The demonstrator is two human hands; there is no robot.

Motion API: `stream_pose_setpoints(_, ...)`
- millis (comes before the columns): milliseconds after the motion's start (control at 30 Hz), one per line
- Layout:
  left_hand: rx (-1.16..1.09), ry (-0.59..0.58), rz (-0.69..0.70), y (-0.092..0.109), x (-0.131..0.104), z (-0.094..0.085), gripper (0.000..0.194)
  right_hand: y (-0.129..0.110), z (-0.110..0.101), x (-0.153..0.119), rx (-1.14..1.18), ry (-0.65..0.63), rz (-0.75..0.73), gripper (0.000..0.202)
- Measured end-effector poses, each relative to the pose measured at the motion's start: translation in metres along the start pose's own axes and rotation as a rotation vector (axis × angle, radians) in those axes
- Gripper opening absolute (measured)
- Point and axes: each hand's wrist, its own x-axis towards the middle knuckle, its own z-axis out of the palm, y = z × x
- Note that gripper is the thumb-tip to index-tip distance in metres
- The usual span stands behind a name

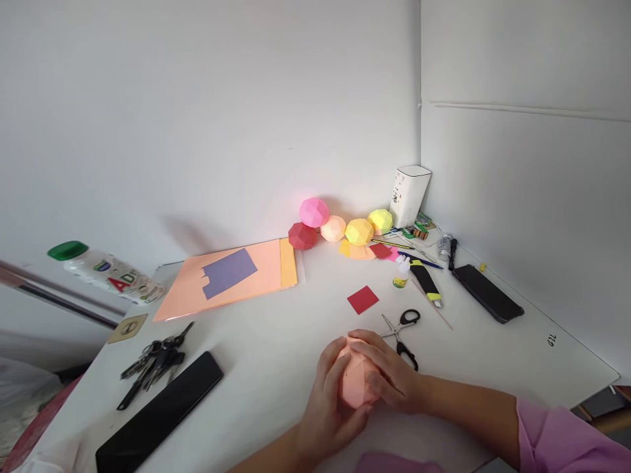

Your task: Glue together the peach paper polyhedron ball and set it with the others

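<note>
A peach faceted paper ball sits between my two hands near the front of the white table. My left hand wraps its left side, thumb at the bottom. From the right, my right hand curls over its top and side. Fingers cover part of the ball. Just beyond my right hand lie open scissors with black handles. A small red paper square rests farther back. Against the wall stand finished-looking faceted balls: pink, dark red, peach, orange-yellow and yellow.
Peach sheets with a purple cutout lie back left. A white bottle, keys and a long black object are left. At right are a glue bottle, a utility knife, a phone and a white box.
</note>
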Motion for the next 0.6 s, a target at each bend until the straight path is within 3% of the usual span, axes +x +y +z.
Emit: stream_pose_setpoints(600, -0.006, -0.010, -0.006, -0.0008, -0.0024, 0.0003, 0.066, -0.0006, -0.0009, 0.0014, -0.015, 0.011, -0.020, 0.044)
